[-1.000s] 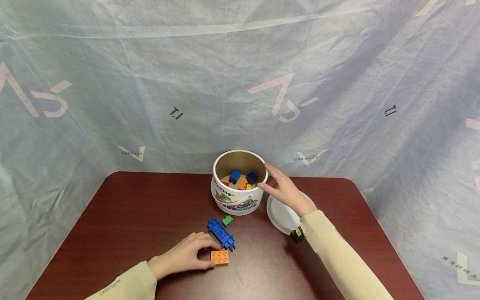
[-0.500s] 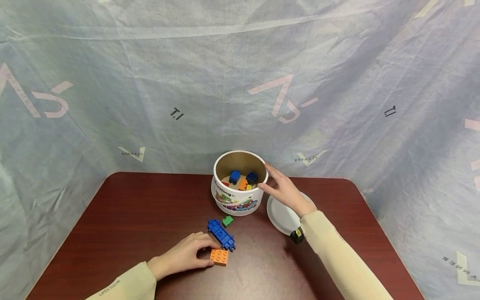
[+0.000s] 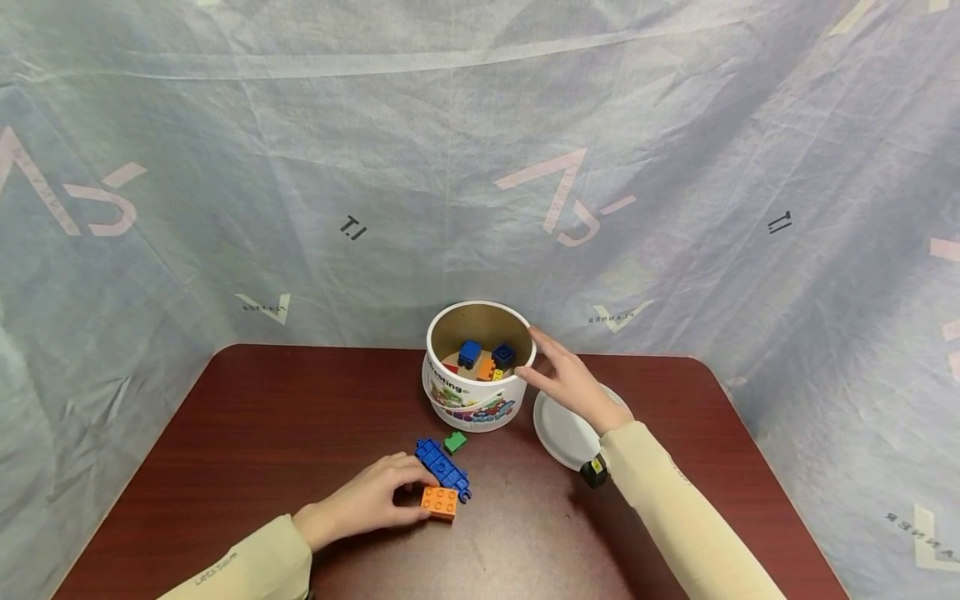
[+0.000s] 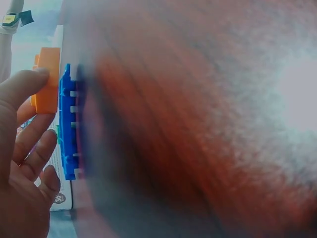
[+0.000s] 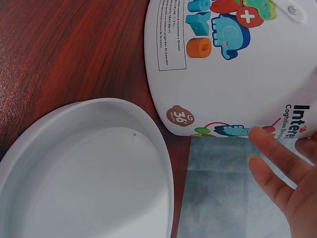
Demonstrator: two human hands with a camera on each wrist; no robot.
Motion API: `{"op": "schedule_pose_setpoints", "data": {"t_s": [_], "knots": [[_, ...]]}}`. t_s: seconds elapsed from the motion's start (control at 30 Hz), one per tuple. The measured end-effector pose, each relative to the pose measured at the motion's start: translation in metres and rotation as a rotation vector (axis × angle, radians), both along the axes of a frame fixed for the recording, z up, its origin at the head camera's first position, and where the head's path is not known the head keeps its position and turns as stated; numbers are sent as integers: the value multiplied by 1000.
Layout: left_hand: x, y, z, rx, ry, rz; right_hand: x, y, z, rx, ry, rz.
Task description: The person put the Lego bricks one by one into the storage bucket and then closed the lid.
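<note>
Orange brick [image 3: 438,502]: pinched by the left hand [image 3: 367,502], studs up, long axis left to right, at the near end of the blue base [image 3: 441,467]. White bucket [image 3: 483,410]: beyond. Right hand [image 3: 570,383]: apart from the left, fingers extended at the bucket's right rim.

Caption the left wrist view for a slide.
Left hand pinches an orange brick above the tabletop, near a blue piece.

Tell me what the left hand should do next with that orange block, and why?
Probably lift the orange block toward the white bucket: the left hand pinches it, the bucket is open, and a blue block and others lie inside.
</note>
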State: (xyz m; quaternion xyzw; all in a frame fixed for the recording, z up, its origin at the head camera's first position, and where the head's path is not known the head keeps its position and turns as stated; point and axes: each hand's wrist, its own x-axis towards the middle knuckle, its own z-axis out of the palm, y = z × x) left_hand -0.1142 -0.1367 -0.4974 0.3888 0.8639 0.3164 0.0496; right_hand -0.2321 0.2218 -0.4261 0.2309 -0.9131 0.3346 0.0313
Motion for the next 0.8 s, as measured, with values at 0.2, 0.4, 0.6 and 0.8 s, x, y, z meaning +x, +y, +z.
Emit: {"op": "schedule_pose_setpoints", "data": {"t_s": [0.2, 0.4, 0.6, 0.8], "knots": [[-2, 1, 8, 28, 15, -9, 0, 0, -1, 8, 0, -4], [-6, 2, 18, 38, 4, -13, -1, 0, -1, 10, -6, -5], [-13, 5, 32, 71, 31, -16, 0, 2, -2, 15, -11, -7], [-24, 8, 50, 77, 49, 0, 1, 1, 0, 11, -17, -3]]}}
